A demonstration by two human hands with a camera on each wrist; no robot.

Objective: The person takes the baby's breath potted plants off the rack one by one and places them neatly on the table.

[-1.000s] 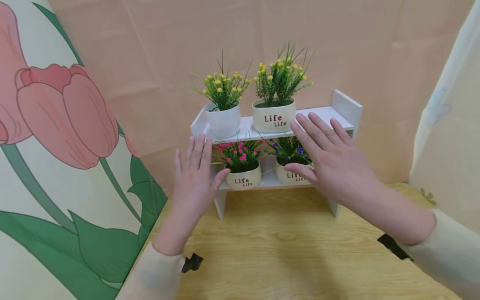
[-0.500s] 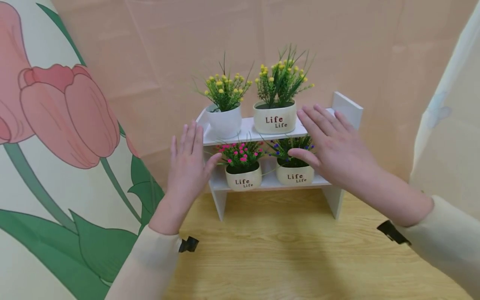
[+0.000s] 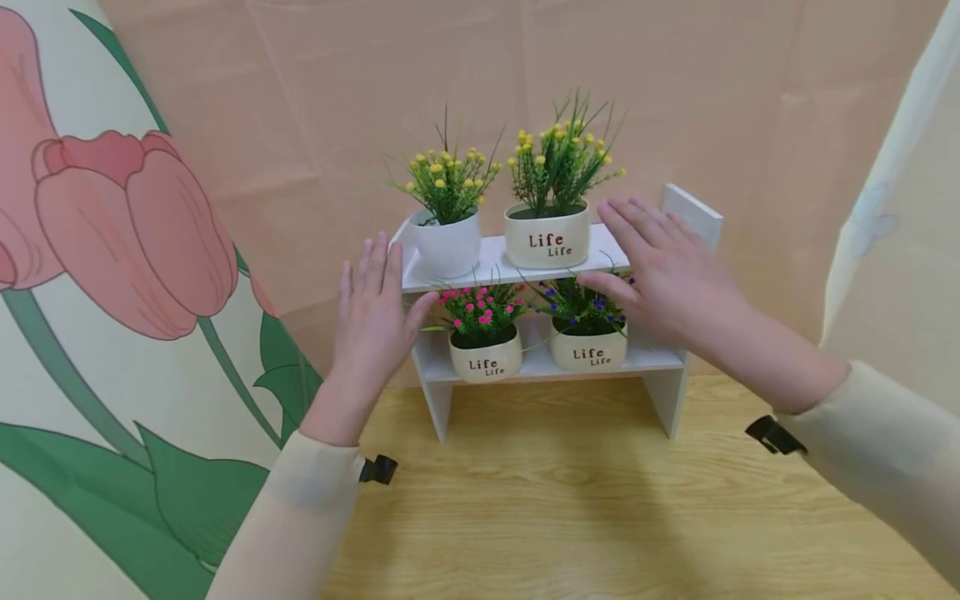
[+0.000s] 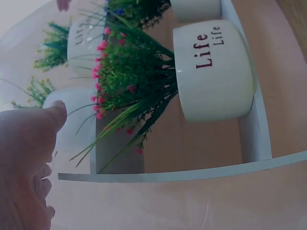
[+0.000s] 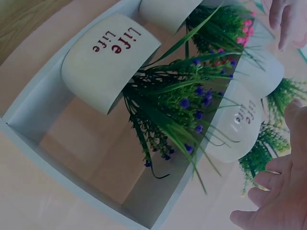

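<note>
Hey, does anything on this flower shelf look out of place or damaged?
One mismatch: the upper-left pot shows a plain white front, while the other three pots read "Life". Perhaps it is turned around. All four stand upright on the shelf, with no spill or breakage visible.

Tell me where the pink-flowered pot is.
In the head view, the pink-flowered pot sits on the lower shelf, left of the blue-flowered pot and below the plain white pot.

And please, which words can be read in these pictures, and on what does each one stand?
"Life Life": on the yellow-flowered cream pot.
"Life Life": on the pink-flowered pot.
"Life Life": on the blue-flowered pot.
No writing shows on the plain white pot.
</note>
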